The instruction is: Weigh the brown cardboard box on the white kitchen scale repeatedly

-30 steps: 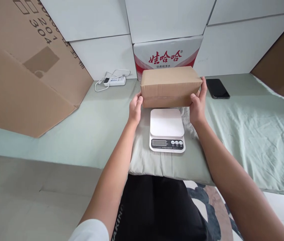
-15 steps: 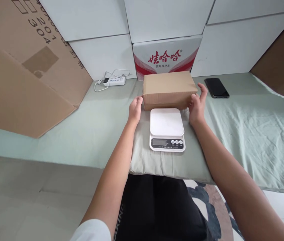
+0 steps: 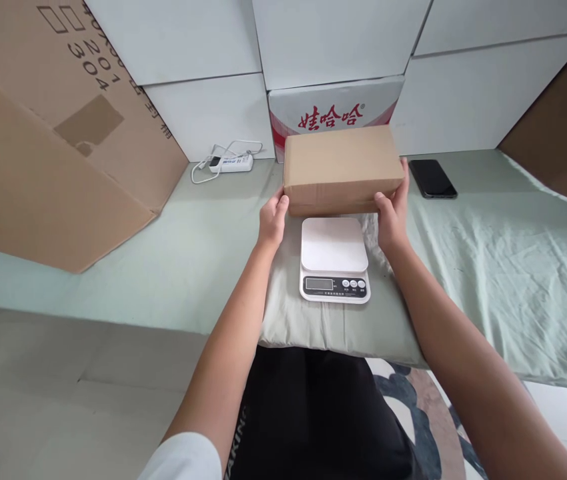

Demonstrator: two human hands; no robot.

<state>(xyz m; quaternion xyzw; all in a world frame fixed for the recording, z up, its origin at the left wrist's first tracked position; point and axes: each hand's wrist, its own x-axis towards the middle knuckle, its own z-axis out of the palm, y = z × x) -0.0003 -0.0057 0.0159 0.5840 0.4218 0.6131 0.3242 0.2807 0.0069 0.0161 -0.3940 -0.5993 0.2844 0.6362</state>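
A brown cardboard box (image 3: 341,163) is held between my two hands, just behind a white kitchen scale (image 3: 334,245). My left hand (image 3: 272,215) grips its left end, thumb on the front corner. Around the right end, my right hand (image 3: 392,212) is closed, with the thumb pressed on the front face and a finger along the side. The box seems slightly raised off the green cloth, its right end tilted a little. On the scale, the platform is bare and the display (image 3: 319,284) looks blank. Fingers under the box are hidden.
A black phone (image 3: 432,178) lies to the right of the box. A white device with a cable (image 3: 232,163) is at the back left. White boxes (image 3: 203,113) line the back, and a large carton (image 3: 78,153) stands on the left. The green cloth (image 3: 183,267) covers the surface.
The cardboard box has come up and tilted, its right end shifting rightward. My right hand has closed from a loose touch into a grip on it. The scale stays in place.
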